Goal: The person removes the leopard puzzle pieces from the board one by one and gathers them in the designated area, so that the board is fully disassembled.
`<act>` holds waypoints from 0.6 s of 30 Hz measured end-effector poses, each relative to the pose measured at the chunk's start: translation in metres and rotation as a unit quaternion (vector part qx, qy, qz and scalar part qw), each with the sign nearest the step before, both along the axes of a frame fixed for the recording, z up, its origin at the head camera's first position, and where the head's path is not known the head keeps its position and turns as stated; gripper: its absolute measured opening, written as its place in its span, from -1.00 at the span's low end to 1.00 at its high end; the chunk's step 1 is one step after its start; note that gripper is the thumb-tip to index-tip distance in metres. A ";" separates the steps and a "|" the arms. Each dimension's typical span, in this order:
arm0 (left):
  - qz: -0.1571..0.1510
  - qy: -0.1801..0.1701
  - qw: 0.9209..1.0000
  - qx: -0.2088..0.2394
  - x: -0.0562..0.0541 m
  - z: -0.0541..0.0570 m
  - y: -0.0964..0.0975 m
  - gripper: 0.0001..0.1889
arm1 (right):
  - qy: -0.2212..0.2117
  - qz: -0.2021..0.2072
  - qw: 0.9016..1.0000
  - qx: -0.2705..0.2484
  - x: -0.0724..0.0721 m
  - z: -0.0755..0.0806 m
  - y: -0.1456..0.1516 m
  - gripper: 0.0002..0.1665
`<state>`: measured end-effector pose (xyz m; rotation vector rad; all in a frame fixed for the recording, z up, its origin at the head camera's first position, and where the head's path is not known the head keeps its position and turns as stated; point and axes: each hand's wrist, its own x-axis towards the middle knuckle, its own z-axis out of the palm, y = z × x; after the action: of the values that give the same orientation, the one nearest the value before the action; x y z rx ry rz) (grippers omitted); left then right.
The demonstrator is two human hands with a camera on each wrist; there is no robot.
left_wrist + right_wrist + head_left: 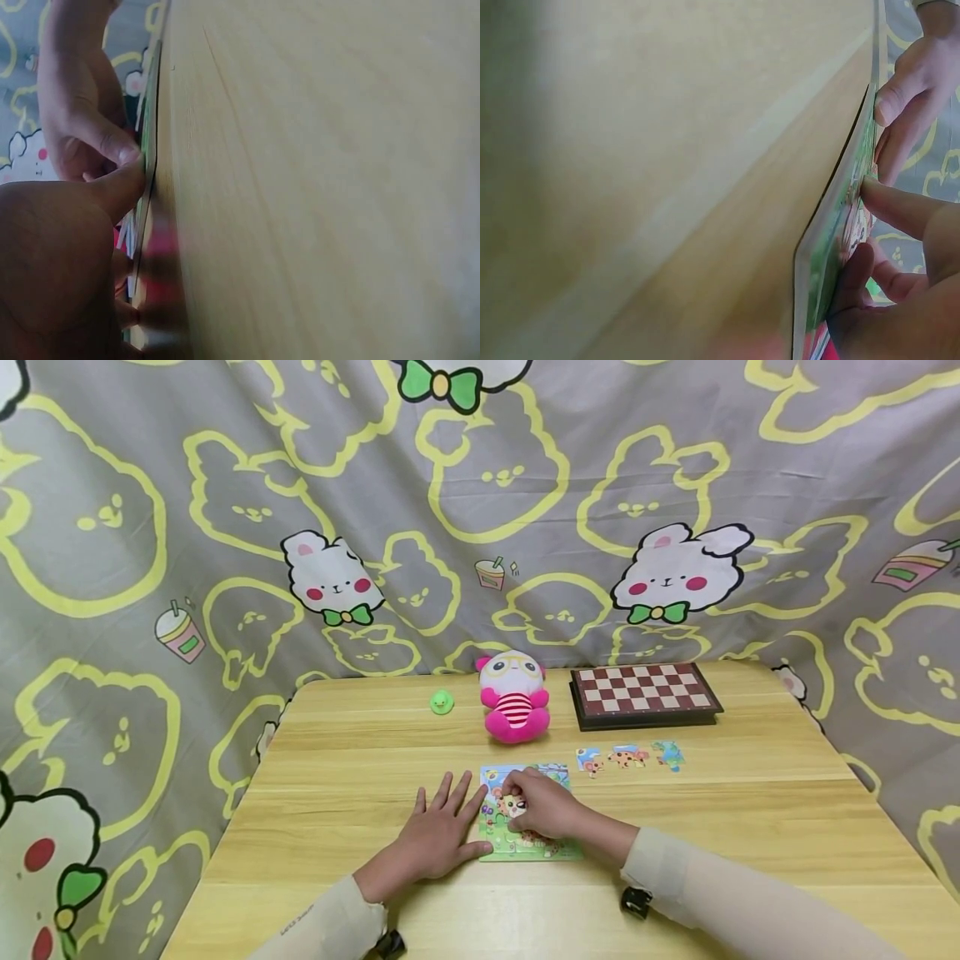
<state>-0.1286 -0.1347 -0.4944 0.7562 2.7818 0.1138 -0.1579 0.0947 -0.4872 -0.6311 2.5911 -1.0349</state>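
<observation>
A jigsaw puzzle with a cartoon spotted animal on green lies flat on the table. My right hand bends over it, thumb and fingertips at either side of a puzzle piece with the animal's face; the right wrist view has these fingers on the board's surface. My left hand lies palm down at the puzzle's left side with fingers spread, its thumb on the lower left edge. Three loose parts lie to the right: a left piece, a spotted middle piece and a blue-green piece.
Behind the puzzle sits a pink and white plush toy. A small green duck toy is to its left, a brown and white checkered board to its right. A patterned grey curtain hangs around the wooden table.
</observation>
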 end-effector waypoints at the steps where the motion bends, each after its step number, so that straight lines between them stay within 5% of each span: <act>1: 0.000 0.000 1.000 0.000 0.000 0.000 0.000 -0.07 | 0.001 0.001 1.000 -0.003 0.000 0.000 0.000 -0.54; 18: 0.000 -0.001 1.000 0.001 0.000 0.001 0.000 -0.05 | -0.057 -0.021 0.992 -0.111 -0.006 -0.008 0.006 -0.78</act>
<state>-0.1287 -0.1349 -0.4939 0.7569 2.7808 0.1170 -0.1638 0.1011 -0.4950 -0.5518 2.4211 -1.3438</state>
